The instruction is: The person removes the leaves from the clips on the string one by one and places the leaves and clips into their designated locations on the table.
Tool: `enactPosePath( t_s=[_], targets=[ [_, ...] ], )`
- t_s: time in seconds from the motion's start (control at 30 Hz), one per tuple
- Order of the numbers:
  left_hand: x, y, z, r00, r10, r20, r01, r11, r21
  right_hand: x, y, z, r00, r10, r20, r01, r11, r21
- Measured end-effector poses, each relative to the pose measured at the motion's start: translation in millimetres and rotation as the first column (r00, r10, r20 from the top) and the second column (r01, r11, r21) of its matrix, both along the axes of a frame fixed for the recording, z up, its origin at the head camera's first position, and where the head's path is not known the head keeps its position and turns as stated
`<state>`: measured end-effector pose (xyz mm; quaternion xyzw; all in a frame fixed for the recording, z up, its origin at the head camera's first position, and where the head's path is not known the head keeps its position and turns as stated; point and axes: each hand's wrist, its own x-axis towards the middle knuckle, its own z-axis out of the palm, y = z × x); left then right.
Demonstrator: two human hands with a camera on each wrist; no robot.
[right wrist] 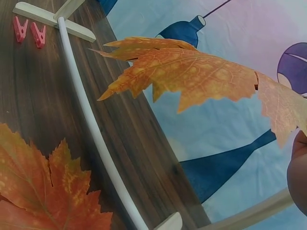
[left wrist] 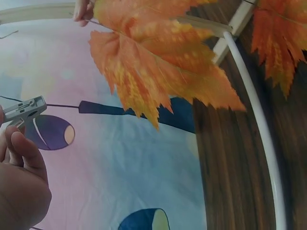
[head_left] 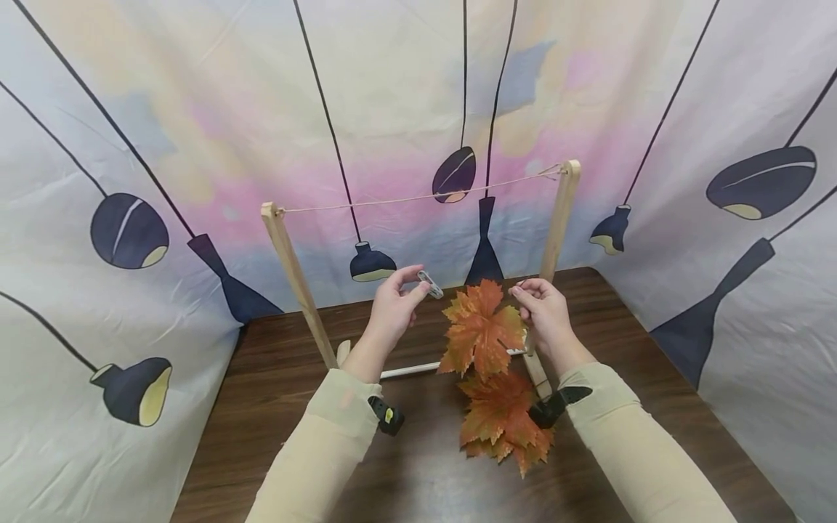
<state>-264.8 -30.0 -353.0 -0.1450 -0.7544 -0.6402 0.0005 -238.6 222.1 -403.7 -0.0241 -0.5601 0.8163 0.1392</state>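
Observation:
My left hand [head_left: 391,309] pinches a grey clothespin [head_left: 429,284] between thumb and fingers, above the table. In the left wrist view the clothespin [left wrist: 28,111] points toward the hanging leaf. My right hand [head_left: 549,314] pinches the thin stem of an orange artificial maple leaf [head_left: 482,325], which hangs down to the left of that hand. Below it, more orange maple leaves [head_left: 502,418] lie overlapped on the table. Both hands are lower than a string [head_left: 392,202] tied between two wooden posts. In the right wrist view only part of the right hand [right wrist: 298,177] shows.
The left post [head_left: 297,280] and right post [head_left: 560,218] stand on wooden feet joined by a white rod [head_left: 410,370]. Two pink clothespins [right wrist: 38,35] lie near the left foot on the dark wood table [head_left: 261,407]. A lamp-patterned cloth [head_left: 229,87] hangs behind.

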Motion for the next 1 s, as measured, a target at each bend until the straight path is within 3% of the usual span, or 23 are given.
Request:
enactPosePath(
  t_s=[0.4, 0.67, 1.0],
  targets=[
    [2.7, -12.6, -23.6, 0.999, 0.046, 0.028, -0.047, 0.999, 0.022, 2.3, 1.2, -12.7, 0.998, -0.016, 0.055, 0.014, 0.999, 0.040],
    [4.8, -24.6, -38.6, 0.994, 0.100, 0.055, -0.100, 0.995, -0.003, 3.8, 2.0, -22.3, 0.997, -0.036, 0.070, 0.036, 0.999, -0.005],
    [9.1, -38.8, -45.9, 0.990, 0.135, 0.044, -0.134, 0.990, -0.033, 7.7, 2.8, -28.0, 0.998, -0.012, 0.060, 0.014, 1.000, -0.028]
  ],
)
